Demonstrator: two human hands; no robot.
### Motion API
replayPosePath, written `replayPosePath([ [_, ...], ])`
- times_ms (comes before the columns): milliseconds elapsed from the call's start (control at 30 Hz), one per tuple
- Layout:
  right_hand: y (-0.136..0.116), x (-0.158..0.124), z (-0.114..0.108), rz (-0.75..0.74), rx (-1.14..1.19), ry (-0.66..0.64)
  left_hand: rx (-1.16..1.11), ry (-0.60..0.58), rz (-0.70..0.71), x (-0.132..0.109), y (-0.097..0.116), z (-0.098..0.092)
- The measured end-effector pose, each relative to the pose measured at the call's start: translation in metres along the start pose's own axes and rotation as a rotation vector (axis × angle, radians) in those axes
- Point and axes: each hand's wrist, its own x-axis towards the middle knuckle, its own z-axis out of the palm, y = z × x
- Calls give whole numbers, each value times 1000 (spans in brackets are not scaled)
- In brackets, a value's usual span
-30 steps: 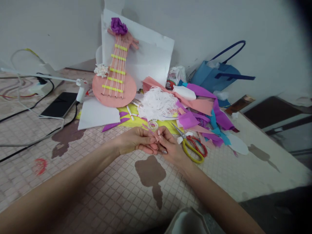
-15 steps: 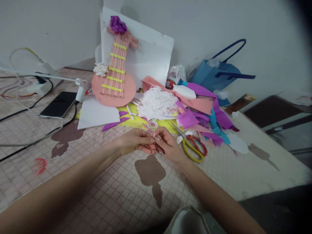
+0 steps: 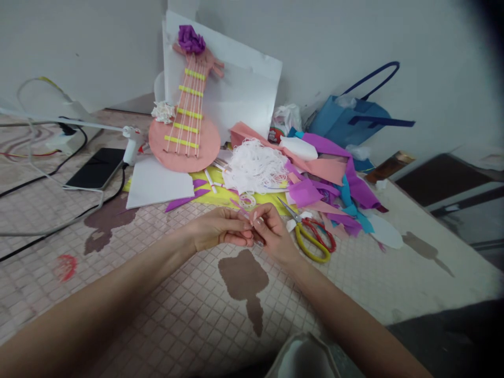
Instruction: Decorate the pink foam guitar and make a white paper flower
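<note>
My left hand and my right hand meet fingertip to fingertip above the tiled tabletop. Both are closed in a pinch. A thin purple paper strip rises from between their fingertips; its lower end is hidden by the fingers. Just beyond the hands lies a clear roll of tape. Scissors with yellow and red handles rest right beside my right hand. Behind them sits a tangled heap of white string on a yellow sheet.
A pink paper guitar with yellow frets leans on a white board. To the left are a glue gun, a phone and cables. Coloured paper scraps and a blue bag stand to the right.
The fingers of my right hand have shifted slightly at the pinch, with the thumb and index finger a little higher. Otherwise the scene looks the same.
</note>
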Motion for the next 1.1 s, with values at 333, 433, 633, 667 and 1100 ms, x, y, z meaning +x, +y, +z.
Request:
replayPosePath([
  [333,-3,-1,-1,-46,-77,13,24,31,-16,-2,2,3],
  [433,-4,0,-2,-55,-91,16,3,-29,-34,-2,5,0],
  [633,-5,-1,-1,-89,-182,15,-1,8,-59,3,0,-3],
  [667,-5,-1,-1,-91,-181,12,2,14,-64,4,-1,-3],
  [1100,-5,0,0,-57,-87,63,32,-35,-43,-2,5,-1],
])
